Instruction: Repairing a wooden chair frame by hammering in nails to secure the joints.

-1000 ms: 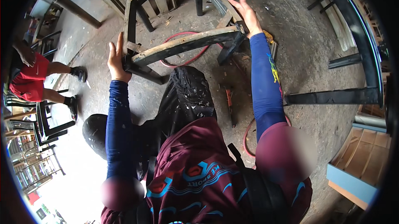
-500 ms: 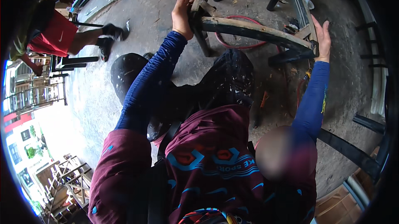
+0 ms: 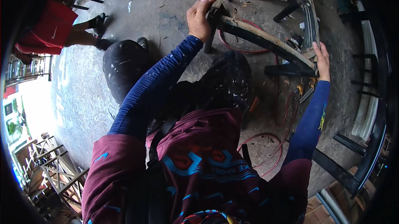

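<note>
A dark-painted wooden furniture frame (image 3: 266,37), with bare wood along its top edges, stands tilted in front of my knees. My left hand (image 3: 199,21) is closed round its near left corner, thumb up on the rail. At the near right corner, my right hand (image 3: 322,61) grips the frame from the outside, its fingers over the wood. Parts of the fingers of both hands are hidden behind the corners. Dark legs of the frame reach down toward the concrete floor.
A red hose (image 3: 286,107) loops across the floor under and beside the frame. An orange object (image 3: 254,104) lies near my knee. On the left stands a person in red shorts (image 3: 50,29). Black frames (image 3: 341,170) are at the right, wooden frames (image 3: 62,170) at lower left.
The furniture frame has turned clockwise, its right corner coming nearer to me. Both hands have stayed on it, the left shifting to the right. The person at left has shifted in view.
</note>
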A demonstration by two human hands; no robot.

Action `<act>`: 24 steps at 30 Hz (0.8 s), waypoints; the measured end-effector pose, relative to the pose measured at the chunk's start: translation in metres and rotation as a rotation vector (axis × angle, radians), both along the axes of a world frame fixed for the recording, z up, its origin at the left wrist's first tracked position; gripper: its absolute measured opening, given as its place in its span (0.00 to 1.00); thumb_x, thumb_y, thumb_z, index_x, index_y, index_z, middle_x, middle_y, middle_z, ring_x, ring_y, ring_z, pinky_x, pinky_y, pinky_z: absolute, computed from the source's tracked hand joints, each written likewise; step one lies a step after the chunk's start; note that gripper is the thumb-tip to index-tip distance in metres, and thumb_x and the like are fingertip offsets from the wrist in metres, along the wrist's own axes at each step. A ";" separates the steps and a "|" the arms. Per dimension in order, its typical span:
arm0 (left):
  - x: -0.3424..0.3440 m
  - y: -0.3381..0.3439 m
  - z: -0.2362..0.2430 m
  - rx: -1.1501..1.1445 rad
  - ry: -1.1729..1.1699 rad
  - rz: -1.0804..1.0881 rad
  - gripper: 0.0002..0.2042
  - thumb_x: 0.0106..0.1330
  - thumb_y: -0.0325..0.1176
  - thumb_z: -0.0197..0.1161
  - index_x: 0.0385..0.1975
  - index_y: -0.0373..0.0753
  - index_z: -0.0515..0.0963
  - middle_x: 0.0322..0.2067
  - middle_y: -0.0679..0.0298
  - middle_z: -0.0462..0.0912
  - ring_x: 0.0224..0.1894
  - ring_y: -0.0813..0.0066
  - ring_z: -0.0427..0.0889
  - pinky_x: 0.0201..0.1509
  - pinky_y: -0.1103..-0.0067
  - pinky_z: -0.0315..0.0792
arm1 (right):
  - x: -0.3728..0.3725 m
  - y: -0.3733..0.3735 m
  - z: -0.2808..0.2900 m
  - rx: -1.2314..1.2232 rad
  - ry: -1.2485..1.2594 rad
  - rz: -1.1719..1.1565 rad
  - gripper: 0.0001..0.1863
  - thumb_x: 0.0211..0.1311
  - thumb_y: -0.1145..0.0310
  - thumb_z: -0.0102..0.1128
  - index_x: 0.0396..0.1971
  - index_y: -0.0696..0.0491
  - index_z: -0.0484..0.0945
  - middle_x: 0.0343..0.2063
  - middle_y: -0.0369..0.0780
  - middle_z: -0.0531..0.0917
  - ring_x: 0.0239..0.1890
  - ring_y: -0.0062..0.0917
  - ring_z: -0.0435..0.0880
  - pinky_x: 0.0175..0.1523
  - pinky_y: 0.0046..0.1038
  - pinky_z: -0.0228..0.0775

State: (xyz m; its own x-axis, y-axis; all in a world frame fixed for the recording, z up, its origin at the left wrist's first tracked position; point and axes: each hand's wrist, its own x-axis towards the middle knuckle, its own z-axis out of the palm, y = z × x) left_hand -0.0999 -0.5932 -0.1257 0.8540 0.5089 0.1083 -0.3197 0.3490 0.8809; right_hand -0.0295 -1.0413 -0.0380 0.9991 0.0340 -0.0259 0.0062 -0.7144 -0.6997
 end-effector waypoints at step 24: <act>-0.001 0.010 -0.001 0.457 0.206 0.258 0.19 0.65 0.41 0.67 0.20 0.30 0.78 0.15 0.60 0.77 0.21 0.76 0.75 0.29 0.74 0.71 | -0.077 0.104 0.047 -0.339 -0.969 -0.097 0.13 0.71 0.66 0.57 0.46 0.57 0.84 0.26 0.40 0.84 0.29 0.25 0.82 0.37 0.29 0.74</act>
State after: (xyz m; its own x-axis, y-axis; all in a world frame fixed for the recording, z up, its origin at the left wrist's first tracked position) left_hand -0.1011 -0.5828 -0.1263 0.7350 0.6446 0.2106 -0.1492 -0.1493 0.9775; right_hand -0.1060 -0.9369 0.0090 0.5942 0.0931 0.7989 0.3921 -0.9008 -0.1866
